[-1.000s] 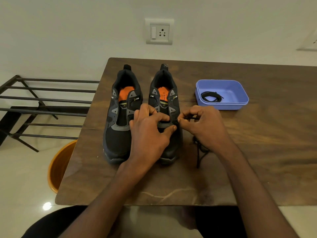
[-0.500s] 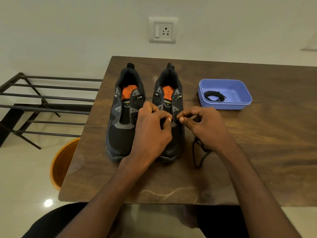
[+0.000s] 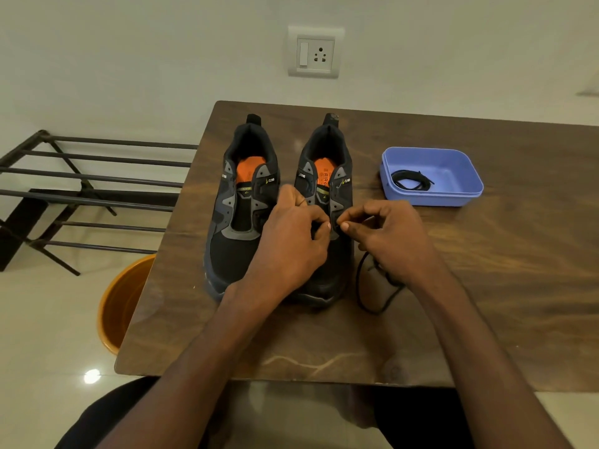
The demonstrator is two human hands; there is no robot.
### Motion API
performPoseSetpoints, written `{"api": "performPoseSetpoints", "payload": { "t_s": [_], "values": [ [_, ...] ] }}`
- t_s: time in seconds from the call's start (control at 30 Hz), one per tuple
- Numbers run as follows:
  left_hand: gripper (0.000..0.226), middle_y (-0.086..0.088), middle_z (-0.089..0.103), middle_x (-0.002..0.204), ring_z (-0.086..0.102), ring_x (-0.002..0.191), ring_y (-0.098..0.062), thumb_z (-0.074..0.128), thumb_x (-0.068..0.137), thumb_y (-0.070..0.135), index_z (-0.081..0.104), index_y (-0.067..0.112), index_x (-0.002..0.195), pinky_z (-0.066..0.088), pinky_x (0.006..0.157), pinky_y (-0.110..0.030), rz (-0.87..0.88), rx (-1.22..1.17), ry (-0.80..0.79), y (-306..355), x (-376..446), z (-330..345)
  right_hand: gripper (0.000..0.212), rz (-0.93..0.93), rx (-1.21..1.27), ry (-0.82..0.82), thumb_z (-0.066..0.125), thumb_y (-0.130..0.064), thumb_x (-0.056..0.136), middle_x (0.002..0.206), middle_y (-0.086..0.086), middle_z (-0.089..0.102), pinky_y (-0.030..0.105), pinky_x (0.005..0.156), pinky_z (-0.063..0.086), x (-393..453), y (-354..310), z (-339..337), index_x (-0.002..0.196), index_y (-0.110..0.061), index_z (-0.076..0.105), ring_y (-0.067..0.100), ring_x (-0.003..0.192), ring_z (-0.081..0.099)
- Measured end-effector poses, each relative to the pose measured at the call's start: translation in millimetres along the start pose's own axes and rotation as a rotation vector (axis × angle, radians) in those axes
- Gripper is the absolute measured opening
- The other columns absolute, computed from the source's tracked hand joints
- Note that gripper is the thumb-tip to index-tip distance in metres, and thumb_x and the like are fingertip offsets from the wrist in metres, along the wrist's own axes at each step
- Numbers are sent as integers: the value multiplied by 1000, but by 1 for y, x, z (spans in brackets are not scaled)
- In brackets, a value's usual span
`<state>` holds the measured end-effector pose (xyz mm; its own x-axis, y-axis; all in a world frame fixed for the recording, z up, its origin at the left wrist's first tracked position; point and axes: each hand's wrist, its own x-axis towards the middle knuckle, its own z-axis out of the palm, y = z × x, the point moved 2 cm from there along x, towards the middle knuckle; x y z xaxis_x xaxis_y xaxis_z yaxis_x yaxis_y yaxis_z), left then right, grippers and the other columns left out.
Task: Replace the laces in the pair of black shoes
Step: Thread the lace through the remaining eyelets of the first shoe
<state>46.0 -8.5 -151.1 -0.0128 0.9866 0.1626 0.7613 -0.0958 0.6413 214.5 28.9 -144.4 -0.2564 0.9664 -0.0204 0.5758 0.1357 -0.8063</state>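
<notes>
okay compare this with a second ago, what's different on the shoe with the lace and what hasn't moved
Little changed. The left hand and right hand closed in slightly, fingertips now nearly meeting at a lower eyelet on the right shoe; the right pinches the black lace, whose slack trails beside it. The left shoe, blue tray and coiled lace stayed put.

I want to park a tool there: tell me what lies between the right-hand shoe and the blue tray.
In the head view, only bare wooden table lies between the right-hand shoe and the blue tray; the loose black lace lies nearer, beside the toe.
</notes>
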Motion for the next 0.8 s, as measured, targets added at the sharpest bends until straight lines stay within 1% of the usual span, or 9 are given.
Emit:
{"api": "performPoseSetpoints", "payload": {
  "t_s": [0.1, 0.13, 0.23, 0.33, 0.47, 0.57, 0.63, 0.73, 0.8],
  "values": [
    [16, 3, 37, 115, 45, 89, -6, 66, 100, 27, 71, 20, 113, 45, 79, -15, 10, 18, -12, 1, 2, 0, 16, -52, 4, 12, 77, -18, 91, 95, -12, 68, 12, 72, 47, -1, 0, 3, 101, -30, 72, 0, 88, 63],
    [15, 2, 38, 115, 46, 90, -7, 66, 100, 27, 71, 19, 112, 49, 81, -19, 9, 25, -7, 2, 2, 0, 25, -77, 16, 14, 78, -19, 90, 103, -9, 65, 10, 73, 48, -1, 0, 5, 111, -30, 70, 0, 93, 61],
    [15, 1, 40, 115, 50, 90, -8, 66, 100, 27, 70, 19, 111, 54, 85, -27, 0, 36, 22, 3, 1, -3, 63, -186, -12, -48, 79, -15, 88, 140, -5, 47, 8, 90, 48, 1, 2, 9, 142, -35, 54, 4, 125, 50],
    [17, 1, 44, 114, 52, 90, -9, 63, 101, 28, 70, 19, 114, 55, 85, -27, 19, 69, 43, 4, -1, -5, 70, -195, -54, -151, 78, -18, 87, 159, -7, 26, 15, 104, 41, 4, 7, 9, 146, -44, 50, 11, 144, 35],
    [16, 3, 43, 113, 47, 87, -5, 61, 102, 30, 68, 19, 113, 41, 73, -13, 52, 117, 57, 3, -1, -8, 70, -187, -59, -172, 80, -21, 84, 159, -9, 24, 7, 93, 41, 4, 9, 7, 143, -45, 51, 7, 139, 37],
    [11, 4, 44, 113, 48, 93, -5, 63, 99, 27, 66, 20, 107, 46, 83, -18, 66, 95, 131, -2, 2, -18, 71, -166, -11, -184, 83, -17, 82, 156, -11, 26, 0, 85, 40, 3, 10, 4, 141, -44, 53, 3, 128, 44],
    [11, 4, 47, 115, 56, 93, -7, 64, 98, 28, 66, 19, 104, 54, 81, -22, 70, 23, 194, -9, 4, -28, 71, -159, -16, -185, 84, -18, 82, 156, -14, 26, 1, 83, 41, 3, 10, 4, 139, -47, 53, 0, 122, 46],
    [13, -4, 60, 118, 68, 90, -13, 56, 102, 29, 64, 20, 105, 63, 73, -32, 22, -223, 301, -22, 7, -47, 70, -148, -28, -181, 85, -21, 81, 154, -18, 27, 4, 82, 42, 5, 11, 5, 137, -51, 54, 1, 122, 45],
    [15, -8, 70, 114, 73, 100, -18, 47, 108, 23, 62, 19, 106, 62, 75, -31, -47, -644, 334, -23, 5, -59, 69, -140, -10, -170, 85, -20, 82, 153, -18, 27, 3, 80, 43, 5, 9, 6, 136, -50, 55, 0, 117, 45]
  ]
}}
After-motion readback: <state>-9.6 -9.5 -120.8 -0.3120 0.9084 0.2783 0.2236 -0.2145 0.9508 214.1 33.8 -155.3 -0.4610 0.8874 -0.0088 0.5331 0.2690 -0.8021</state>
